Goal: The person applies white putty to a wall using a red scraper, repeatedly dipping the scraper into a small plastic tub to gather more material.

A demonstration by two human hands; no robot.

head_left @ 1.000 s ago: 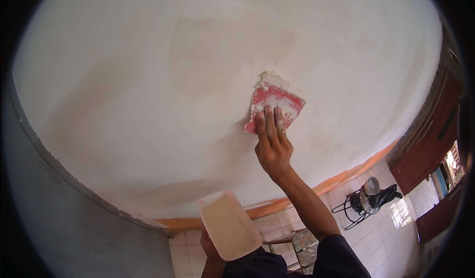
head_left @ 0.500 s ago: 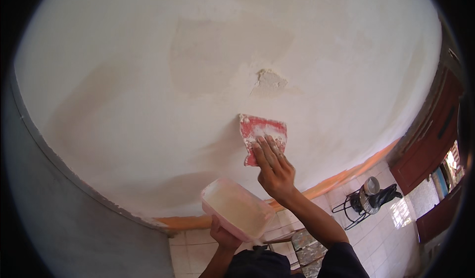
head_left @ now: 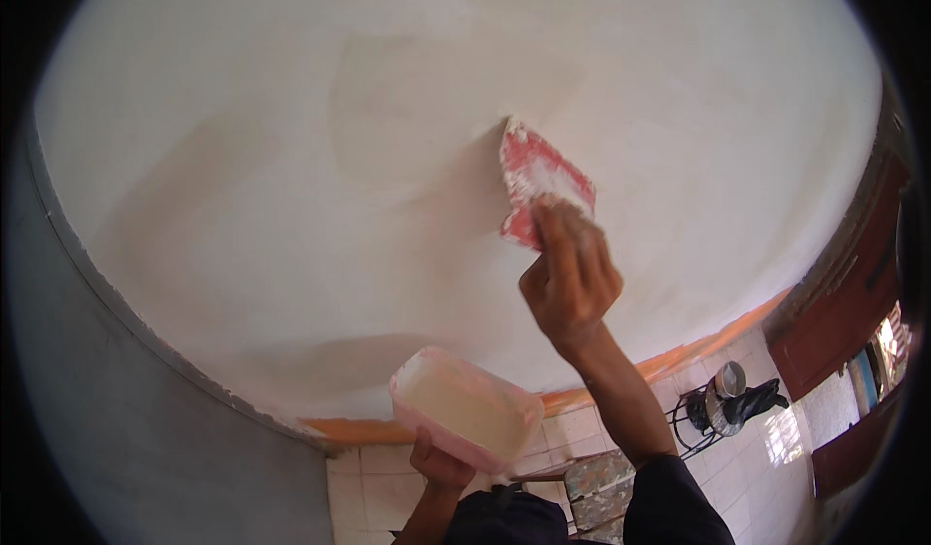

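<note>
Broadly, the white wall (head_left: 291,109) spreads above and to both sides of the red putty spreader (head_left: 549,170), edged by a grey wall (head_left: 165,400) at left and an orange band (head_left: 364,432) below; the right hand (head_left: 574,283) is clamped on the spreader's lower part, though I cannot tell whether the blade touches the wall; lower down, well apart, the left hand (head_left: 443,464) grips the pink tub (head_left: 407,412) by its side; counted: two hands, one spreader, one tub, one metal pot (head_left: 729,380).
</note>
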